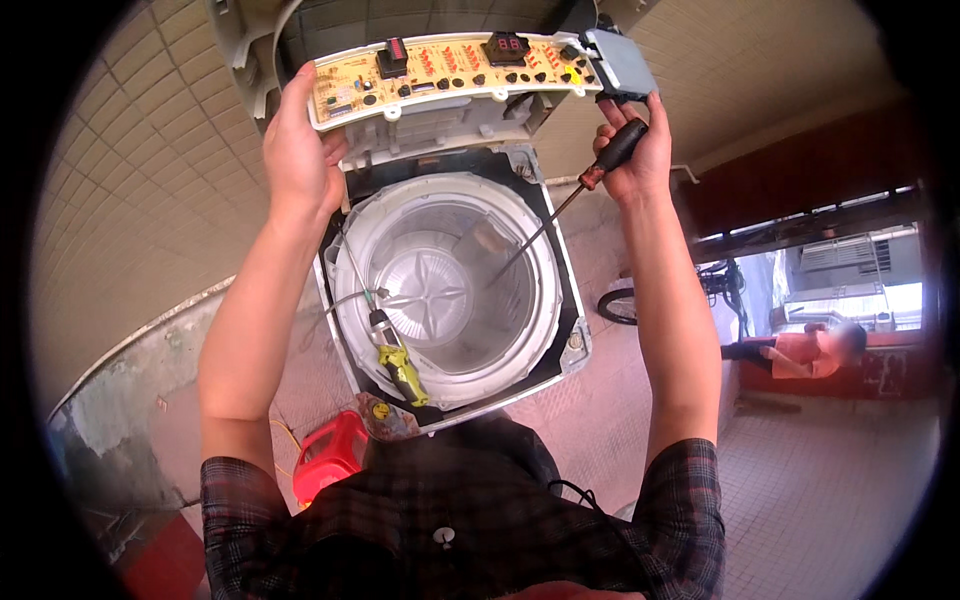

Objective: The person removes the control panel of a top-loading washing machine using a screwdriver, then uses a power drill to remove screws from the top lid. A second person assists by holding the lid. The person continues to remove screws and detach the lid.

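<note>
A long white control panel with a tan circuit board [450, 70] is raised above an open top-loading washing machine [575, 350]. My left hand [300, 150] grips the panel's left end. My right hand [640, 150] holds a long screwdriver [615, 150] with a black handle while its fingers support the grey housing [620, 65] at the panel's right end. The screwdriver's shaft points down over the white inner tub [425, 295]. A green power driver [398, 365] lies on the tub's near-left rim, with wires by it.
A red plastic case [325, 455] sits on the floor at lower left. A tiled wall [130, 150] runs along the left and back. At the right are a bicycle [620, 305] and another person in an orange top [805, 352], near an opening with railings.
</note>
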Demonstrator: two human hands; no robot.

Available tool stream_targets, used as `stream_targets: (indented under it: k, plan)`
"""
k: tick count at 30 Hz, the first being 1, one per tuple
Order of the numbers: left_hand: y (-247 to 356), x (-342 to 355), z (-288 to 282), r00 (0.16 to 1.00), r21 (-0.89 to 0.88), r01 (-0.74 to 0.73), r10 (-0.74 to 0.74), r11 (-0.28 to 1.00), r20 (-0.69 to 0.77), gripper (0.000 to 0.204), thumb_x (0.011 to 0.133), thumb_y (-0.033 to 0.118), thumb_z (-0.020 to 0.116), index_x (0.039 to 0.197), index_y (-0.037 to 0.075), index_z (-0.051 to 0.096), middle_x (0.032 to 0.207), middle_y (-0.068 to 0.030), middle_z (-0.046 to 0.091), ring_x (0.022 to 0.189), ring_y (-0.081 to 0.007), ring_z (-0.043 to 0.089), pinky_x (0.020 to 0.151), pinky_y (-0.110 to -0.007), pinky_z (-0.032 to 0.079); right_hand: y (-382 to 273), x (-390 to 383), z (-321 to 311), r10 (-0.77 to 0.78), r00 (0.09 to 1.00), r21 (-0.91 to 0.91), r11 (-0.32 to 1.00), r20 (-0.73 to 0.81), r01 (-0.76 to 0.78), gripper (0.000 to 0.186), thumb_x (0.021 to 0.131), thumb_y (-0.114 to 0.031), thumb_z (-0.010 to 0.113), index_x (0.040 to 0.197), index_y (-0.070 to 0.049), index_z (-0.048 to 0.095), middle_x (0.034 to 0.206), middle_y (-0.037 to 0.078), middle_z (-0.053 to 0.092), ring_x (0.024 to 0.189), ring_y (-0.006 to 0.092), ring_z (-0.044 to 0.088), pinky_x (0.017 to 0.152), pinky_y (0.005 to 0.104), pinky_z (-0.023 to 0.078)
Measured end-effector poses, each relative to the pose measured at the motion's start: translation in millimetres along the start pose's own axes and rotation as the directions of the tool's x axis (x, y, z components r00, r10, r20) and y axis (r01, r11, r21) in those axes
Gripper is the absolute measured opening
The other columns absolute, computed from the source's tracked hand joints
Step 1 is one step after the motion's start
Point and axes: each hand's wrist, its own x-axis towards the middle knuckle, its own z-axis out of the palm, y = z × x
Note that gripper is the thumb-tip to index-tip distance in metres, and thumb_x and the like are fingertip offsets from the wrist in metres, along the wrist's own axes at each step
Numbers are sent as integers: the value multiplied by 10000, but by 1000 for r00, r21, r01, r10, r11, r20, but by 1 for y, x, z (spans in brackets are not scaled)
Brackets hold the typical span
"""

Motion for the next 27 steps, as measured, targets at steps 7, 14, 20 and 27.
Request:
stream_targets:
  k: [7,14,20,27]
  plan:
    - [42,14,27,989,17,36,-38,999,141,276,1013,382,609,995,107,596,669,58,457,467,-34,254,415,-208,191,-47,25,14,-84,989,-9,996,118,85,437,1001,-459,564,1112,-36,555,1081,163,676,641,179,539,559,312,481]
    - [92,52,62,991,31,75,-78,997,107,461,941,580,638,854,151,495,558,107,250,403,-38,231,349,-203,172,-79,70,47,-244,958,-100,960,151,260,440,985,-471,593,1097,-48,554,1046,146,686,657,191,599,609,340,527]
    - [122,70,77,981,39,139,-143,990,134,461,942,552,647,732,189,458,529,104,236,404,-39,227,351,-216,157,-106,97,75,-283,937,-237,915,205,328,464,967,-479,636,1107,-45,552,1013,118,685,673,174,601,610,329,539]
    - [143,106,91,971,-13,232,-231,973,66,508,968,550,601,668,189,405,520,98,222,398,-48,216,348,-220,125,-113,119,100,-246,937,-261,915,247,309,430,932,-405,699,1130,-46,570,1022,83,638,709,166,574,597,319,527]
